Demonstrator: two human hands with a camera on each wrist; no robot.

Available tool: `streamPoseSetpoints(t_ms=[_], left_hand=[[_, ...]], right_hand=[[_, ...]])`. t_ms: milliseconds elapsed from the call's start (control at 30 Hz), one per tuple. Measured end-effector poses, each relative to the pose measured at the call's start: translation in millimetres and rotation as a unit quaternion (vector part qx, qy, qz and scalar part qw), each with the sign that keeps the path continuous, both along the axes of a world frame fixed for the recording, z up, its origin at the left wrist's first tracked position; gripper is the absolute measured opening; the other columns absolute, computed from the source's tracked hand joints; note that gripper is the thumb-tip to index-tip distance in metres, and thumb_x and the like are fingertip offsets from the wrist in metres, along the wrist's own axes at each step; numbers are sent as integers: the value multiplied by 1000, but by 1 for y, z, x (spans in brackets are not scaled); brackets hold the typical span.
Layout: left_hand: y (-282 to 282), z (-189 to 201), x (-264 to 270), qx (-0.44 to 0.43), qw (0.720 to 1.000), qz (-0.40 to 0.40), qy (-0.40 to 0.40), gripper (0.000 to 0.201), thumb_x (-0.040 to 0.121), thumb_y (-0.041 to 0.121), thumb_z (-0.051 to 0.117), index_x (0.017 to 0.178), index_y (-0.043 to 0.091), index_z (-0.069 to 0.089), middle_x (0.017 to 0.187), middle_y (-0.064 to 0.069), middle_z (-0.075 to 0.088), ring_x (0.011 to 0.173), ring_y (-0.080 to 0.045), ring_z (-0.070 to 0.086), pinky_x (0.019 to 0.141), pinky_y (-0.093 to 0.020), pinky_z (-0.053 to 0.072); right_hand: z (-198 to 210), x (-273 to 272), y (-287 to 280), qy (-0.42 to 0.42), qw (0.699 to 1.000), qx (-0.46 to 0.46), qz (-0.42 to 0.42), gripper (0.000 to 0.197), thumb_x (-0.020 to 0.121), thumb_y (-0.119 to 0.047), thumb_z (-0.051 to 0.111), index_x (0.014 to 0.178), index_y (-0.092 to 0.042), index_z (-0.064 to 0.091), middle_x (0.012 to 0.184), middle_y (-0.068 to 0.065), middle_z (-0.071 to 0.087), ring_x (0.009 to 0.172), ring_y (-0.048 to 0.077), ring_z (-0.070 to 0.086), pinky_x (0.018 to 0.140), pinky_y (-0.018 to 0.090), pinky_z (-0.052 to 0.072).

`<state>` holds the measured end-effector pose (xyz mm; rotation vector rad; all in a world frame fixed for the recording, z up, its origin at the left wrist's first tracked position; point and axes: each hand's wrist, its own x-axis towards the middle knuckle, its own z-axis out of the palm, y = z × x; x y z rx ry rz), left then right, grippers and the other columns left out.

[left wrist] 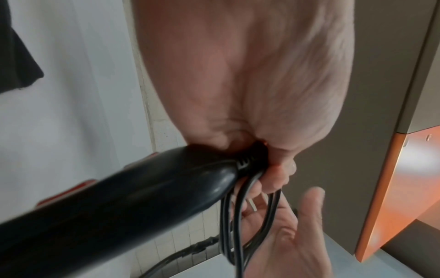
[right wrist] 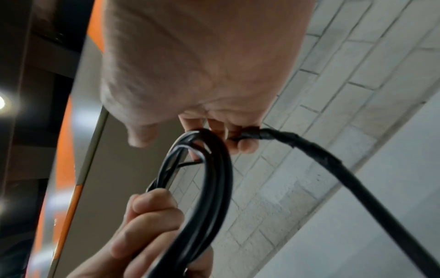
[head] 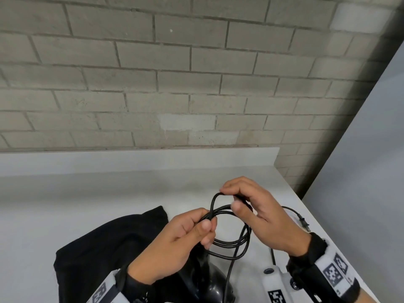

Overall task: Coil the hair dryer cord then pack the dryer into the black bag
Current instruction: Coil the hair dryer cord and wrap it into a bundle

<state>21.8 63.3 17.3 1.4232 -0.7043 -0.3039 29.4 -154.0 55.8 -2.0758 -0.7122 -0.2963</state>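
A thin black power cord (head: 229,228) is held up in several loose loops above a pale grey countertop (head: 87,193), between two bare hands. The loops are gripped on their left side by the left hand (head: 175,243), with the fingers curled round the bunched strands and the thumb pressed on top. In the left wrist view, the strands are seen gathered in those fingers right at the end of the black plastic handle of the hair dryer (left wrist: 114,203), where the ribbed strain relief leaves the handle.

The top of a new loop is pinched by the right hand (head: 260,217) between thumb and forefinger, with the other fingers curled in. In the right wrist view, a taped section of the cord (right wrist: 309,148) is seen running out from under those fingers (right wrist: 245,146) toward the right.

The free end of the cord is trailed off to the right behind the right hand, and its two-pronged plug (head: 303,224) is seen near the right edge of the counter. The rounded black body of the dryer (head: 209,283) is seen below the loops, at the bottom edge of the head view, partly hidden by the left forearm.

A soft black fabric bag (head: 105,248) is laid flat on the counter to the left, under and behind the left wrist. A wall of grey brick (head: 175,73) is seen behind the counter. Wristbands with black-and-white square markers (head: 334,272) are worn on both wrists.
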Motion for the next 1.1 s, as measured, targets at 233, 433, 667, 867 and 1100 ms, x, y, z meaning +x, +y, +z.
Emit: streamPoseSetpoints(t_ms=[233, 433, 667, 867, 1100], left_hand=[[-3, -9, -1, -26, 999, 47, -6, 39, 93, 55, 52, 88, 17, 59, 69, 9, 51, 74, -15, 57, 80, -25, 47], [-13, -13, -2, -59, 993, 99, 10, 40, 90, 59, 55, 85, 20, 61, 69, 8, 51, 73, -15, 59, 78, -22, 48], [-14, -16, -7, -120, 987, 55, 90, 40, 84, 58, 66, 89, 18, 65, 63, 1, 55, 70, -22, 63, 79, -27, 51], [-15, -16, -8, -155, 977, 28, 142, 41, 85, 53, 68, 92, 14, 64, 60, 3, 42, 57, -18, 50, 83, -40, 46], [-7, -11, -7, -157, 977, 15, 145, 44, 92, 50, 61, 99, 6, 62, 66, -2, 38, 61, -20, 46, 83, -50, 34]], right_hand=[[-11, 1, -2, 121, 992, -27, 25, 4, 93, -23, 66, 90, -23, 69, 81, -7, 66, 76, 8, 61, 71, 27, 47], [-9, -4, -11, 279, 954, 67, 83, 18, 78, -6, 79, 89, -20, 74, 88, -2, 75, 77, 10, 66, 76, 22, 52], [-18, 1, -11, 283, 949, 119, 77, 13, 85, -13, 73, 91, -24, 77, 83, 5, 76, 68, 14, 63, 68, 23, 52], [-44, 1, -2, 302, 896, 301, 123, 30, 80, -40, 76, 91, -13, 73, 71, 6, 70, 52, 15, 61, 66, 29, 50], [-36, 1, 0, 353, 861, 334, 149, 32, 84, -35, 74, 95, -6, 69, 62, 1, 52, 42, 5, 32, 63, 29, 44]])
